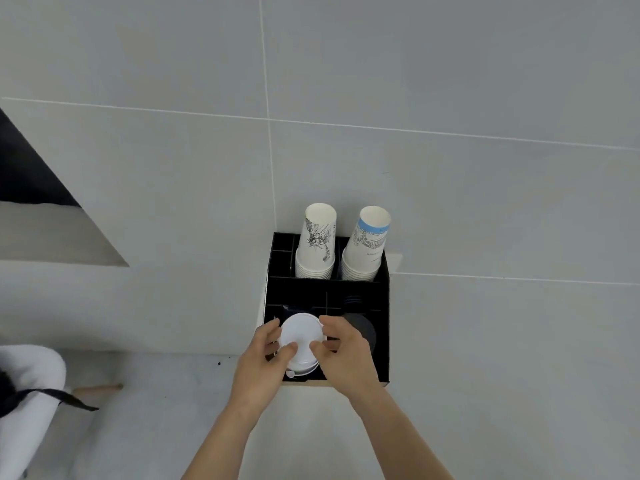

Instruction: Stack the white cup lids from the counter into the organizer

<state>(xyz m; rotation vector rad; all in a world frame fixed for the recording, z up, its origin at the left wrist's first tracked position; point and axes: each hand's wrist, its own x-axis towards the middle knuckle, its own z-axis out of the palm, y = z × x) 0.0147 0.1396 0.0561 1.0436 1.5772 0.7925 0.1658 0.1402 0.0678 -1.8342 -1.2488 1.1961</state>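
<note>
A stack of white cup lids (300,336) sits in the front left compartment of the black organizer (382,341). My left hand (265,365) grips the stack from the left, thumb on the top lid. From the right, my right hand (346,358) holds the same stack, thumb also on top. The lower lids are partly hidden by my fingers.
A stack of black lids (360,329) fills the front right compartment. Two stacks of upside-down paper cups (317,240) (367,245) stand in the rear compartments. The organizer stands against a grey tiled wall on a pale counter (156,427). A white object with a black strap (31,403) lies far left.
</note>
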